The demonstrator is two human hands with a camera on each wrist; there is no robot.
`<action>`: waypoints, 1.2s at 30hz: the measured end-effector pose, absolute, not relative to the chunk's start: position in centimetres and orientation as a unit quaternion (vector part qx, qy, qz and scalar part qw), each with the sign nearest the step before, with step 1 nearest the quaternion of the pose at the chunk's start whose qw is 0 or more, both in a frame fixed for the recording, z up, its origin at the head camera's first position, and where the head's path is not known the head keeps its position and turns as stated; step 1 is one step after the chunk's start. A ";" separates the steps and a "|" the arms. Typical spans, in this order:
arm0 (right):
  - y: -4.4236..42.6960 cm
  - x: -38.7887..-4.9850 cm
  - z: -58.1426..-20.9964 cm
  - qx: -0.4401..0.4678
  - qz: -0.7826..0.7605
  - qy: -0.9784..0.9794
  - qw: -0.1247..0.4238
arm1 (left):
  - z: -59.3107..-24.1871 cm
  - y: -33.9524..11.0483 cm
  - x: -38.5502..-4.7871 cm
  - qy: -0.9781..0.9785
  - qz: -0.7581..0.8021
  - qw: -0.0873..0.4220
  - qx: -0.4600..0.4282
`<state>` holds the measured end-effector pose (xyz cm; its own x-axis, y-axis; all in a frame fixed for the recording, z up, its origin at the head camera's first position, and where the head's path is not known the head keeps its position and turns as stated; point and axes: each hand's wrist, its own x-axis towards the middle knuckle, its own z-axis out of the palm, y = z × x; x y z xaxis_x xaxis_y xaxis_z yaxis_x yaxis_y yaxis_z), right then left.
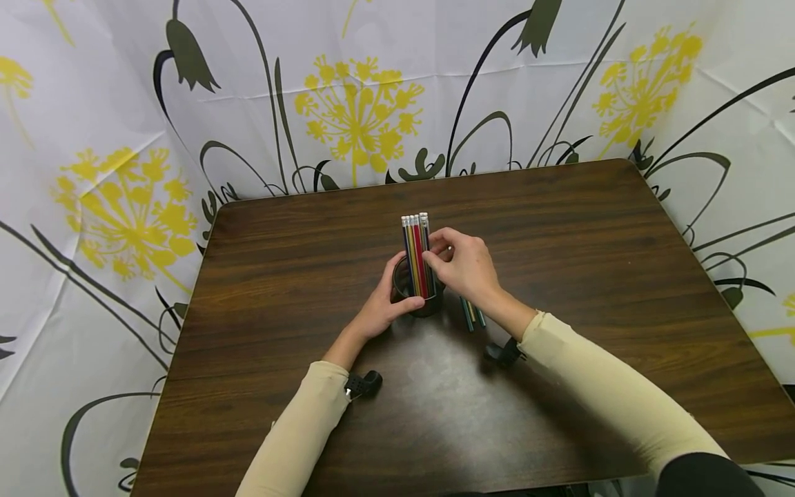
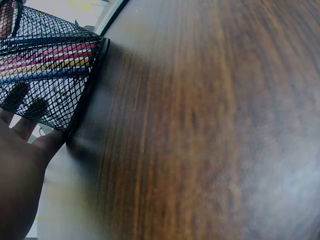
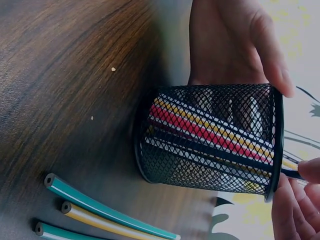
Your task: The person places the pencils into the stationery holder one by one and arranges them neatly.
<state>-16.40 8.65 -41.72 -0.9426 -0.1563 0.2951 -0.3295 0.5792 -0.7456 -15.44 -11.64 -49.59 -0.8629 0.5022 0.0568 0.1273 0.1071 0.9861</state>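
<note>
A black mesh pencil cup [image 1: 427,310] stands upright on the table, with several pencils [image 1: 415,252] in it, white eraser ends up. My left hand [image 1: 380,307] holds the cup from its left side, thumb at the rim and fingers around the mesh. At the rim's right side, my right hand [image 1: 468,264] pinches a dark pencil [image 3: 293,173] that goes down into the cup. Red, yellow and dark pencils show through the mesh [image 3: 205,130] in the right wrist view. Green and yellow loose pencils [image 3: 100,200] lie on the table to the right of the cup.
The dark wood table [image 1: 279,276] reaches out on all sides of the cup. Behind it hangs a white cloth [image 1: 397,41] with yellow flowers and dark stems. Small pale specks [image 3: 113,69] dot the tabletop.
</note>
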 end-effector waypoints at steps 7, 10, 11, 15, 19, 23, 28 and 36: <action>8.4 -17.1 -41.9 0.113 0.413 -0.896 0.118 | -49.6 -11.7 -15.5 0.737 0.625 0.148 0.211; 8.4 -17.3 -41.9 0.108 0.408 -0.898 0.119 | -49.6 -11.7 -15.5 0.740 0.623 0.150 0.205; 8.3 -17.3 -41.9 0.107 0.407 -0.899 0.119 | -49.6 -11.7 -15.5 0.741 0.622 0.150 0.204; 8.2 -17.4 -41.9 0.103 0.404 -0.902 0.116 | -49.6 -11.7 -15.5 0.746 0.618 0.149 0.199; 8.3 -17.4 -41.9 0.102 0.407 -0.901 0.112 | -49.6 -11.7 -15.5 0.745 0.618 0.152 0.198; 8.3 -17.3 -41.9 0.099 0.409 -0.901 0.105 | -49.7 -11.7 -15.5 0.745 0.619 0.151 0.197; 8.3 -17.2 -41.9 0.100 0.415 -0.899 0.100 | -49.7 -11.7 -15.5 0.742 0.623 0.155 0.194; 9.7 -17.9 -42.2 0.075 0.463 -0.874 0.126 | -49.3 -11.6 -15.6 0.745 0.620 0.165 0.183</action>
<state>-17.86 9.69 -42.20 -0.9569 -0.0152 0.2900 -0.2483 0.5605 -0.7901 -15.57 -11.64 -49.35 -0.8782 0.4780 -0.0190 0.0680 0.1641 0.9841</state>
